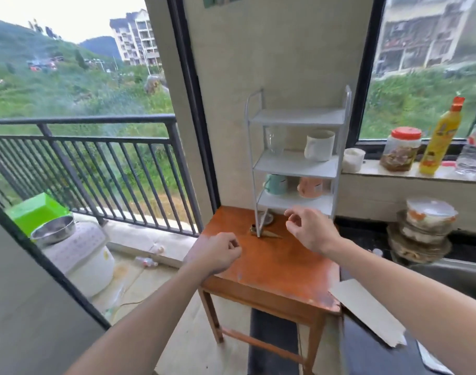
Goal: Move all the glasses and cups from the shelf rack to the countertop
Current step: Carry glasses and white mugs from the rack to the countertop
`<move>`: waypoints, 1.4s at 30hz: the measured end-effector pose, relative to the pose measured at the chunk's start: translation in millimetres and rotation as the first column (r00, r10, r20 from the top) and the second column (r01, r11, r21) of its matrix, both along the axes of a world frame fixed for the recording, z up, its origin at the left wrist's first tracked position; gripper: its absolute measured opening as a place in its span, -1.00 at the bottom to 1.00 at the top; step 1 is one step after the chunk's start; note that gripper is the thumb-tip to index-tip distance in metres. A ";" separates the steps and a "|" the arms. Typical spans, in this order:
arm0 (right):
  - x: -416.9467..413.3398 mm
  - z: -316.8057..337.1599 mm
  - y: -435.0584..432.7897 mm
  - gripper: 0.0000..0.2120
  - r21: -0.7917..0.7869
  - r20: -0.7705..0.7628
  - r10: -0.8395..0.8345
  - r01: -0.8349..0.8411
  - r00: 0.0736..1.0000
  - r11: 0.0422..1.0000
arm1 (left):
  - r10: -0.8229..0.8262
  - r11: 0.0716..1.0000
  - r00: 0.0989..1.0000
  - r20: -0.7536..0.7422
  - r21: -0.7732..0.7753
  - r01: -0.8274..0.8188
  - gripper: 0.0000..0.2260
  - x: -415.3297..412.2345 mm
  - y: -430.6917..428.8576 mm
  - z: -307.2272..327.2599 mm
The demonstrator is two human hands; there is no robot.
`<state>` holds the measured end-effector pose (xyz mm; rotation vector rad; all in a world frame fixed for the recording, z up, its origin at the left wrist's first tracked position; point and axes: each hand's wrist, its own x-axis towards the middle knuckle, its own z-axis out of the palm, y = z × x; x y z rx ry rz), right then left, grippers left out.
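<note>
Now, starting at your nine o'clock, a green bin [35,211] and a steel bowl [52,231] sit out on the balcony on top of a white appliance [86,262], all well apart from the task. Your left hand [216,254] hovers over the left edge of the orange wooden table [280,269], fingers curled loosely into the palm with the thumb tucked against them, gripping nothing. At your twelve o'clock the white shelf rack [296,163] stands on the far side of that table against the wall. Its top shelf is bare; on the middle shelf a clear glass [275,140] stands at the left and a white mug [319,144] at the right, apart from each other. On the shelf below, a teal mug [276,184] stands at the left and a pink cup [310,187] at the right. Your right hand [310,230] hovers just in front of the rack's lowest shelf, thumb and forefinger curved toward each other without meeting, the other fingers bent, empty. At your two o'clock another white cup [353,159] rests on the window ledge, beside a red-lidded jar [402,148], a yellow bottle [439,142] and a clear water bottle [473,150]. Lower, at three o'clock, a stack of bowls [423,228] sits on the dark countertop [366,236].
</note>
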<state>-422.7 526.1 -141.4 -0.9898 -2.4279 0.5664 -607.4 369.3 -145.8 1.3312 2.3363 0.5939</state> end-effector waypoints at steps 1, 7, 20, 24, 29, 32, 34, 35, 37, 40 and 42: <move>-7.6 2.9 10.8 -0.76 -0.008 -0.042 -0.046 0.045 0.998 0.999 | -0.020 1.000 1.000 0.007 0.019 0.020 -0.92 -11.4 16.5 4.7; -32.9 23.8 80.4 -0.76 -0.122 -0.161 -0.265 0.247 0.951 0.961 | -0.079 0.984 0.982 0.171 0.172 0.050 -0.88 -43.5 115.8 20.6; -106.4 26.2 247.2 -0.91 -0.496 -0.417 -0.590 0.371 0.692 0.785 | -0.066 0.926 0.945 0.321 0.373 -0.062 -0.71 -87.5 315.7 45.8; -116.3 23.2 268.3 -0.82 -0.590 -0.446 -0.648 0.341 0.618 0.732 | 0.002 0.898 0.937 0.349 0.411 -0.155 -0.61 -96.1 354.7 41.6; -121.6 22.5 281.3 -0.78 -0.662 -0.470 -0.675 0.278 0.570 0.696 | -0.022 0.841 0.830 0.557 0.459 -0.286 -0.75 -105.9 397.7 46.8; -118.6 15.0 285.8 -0.79 -0.665 -0.507 -0.668 0.245 0.545 0.705 | -0.074 0.840 0.762 0.643 0.452 -0.301 -0.77 -105.6 411.4 51.0; -117.0 14.6 287.1 -0.77 -0.672 -0.521 -0.677 0.238 0.519 0.701 | -0.088 0.860 0.720 0.688 0.417 -0.293 -0.72 -104.2 414.3 52.6; -116.8 14.6 286.5 -0.75 -0.679 -0.524 -0.685 0.238 0.506 0.695 | -0.093 0.870 0.699 0.709 0.399 -0.290 -0.71 -104.1 413.6 52.2; -116.0 13.4 283.1 -0.70 -0.679 -0.526 -0.692 0.245 0.495 0.692 | -0.097 0.887 0.665 0.740 0.368 -0.280 -0.71 -104.2 408.0 50.9; -110.5 11.6 276.1 -0.68 -0.682 -0.535 -0.697 0.243 0.478 0.690 | -0.093 0.914 0.640 0.762 0.320 -0.249 -0.70 -104.5 394.2 50.7; -106.1 13.6 271.0 -0.70 -0.697 -0.535 -0.708 0.232 0.462 0.678 | -0.115 0.922 0.628 0.769 0.319 -0.222 -0.69 -103.6 383.5 51.2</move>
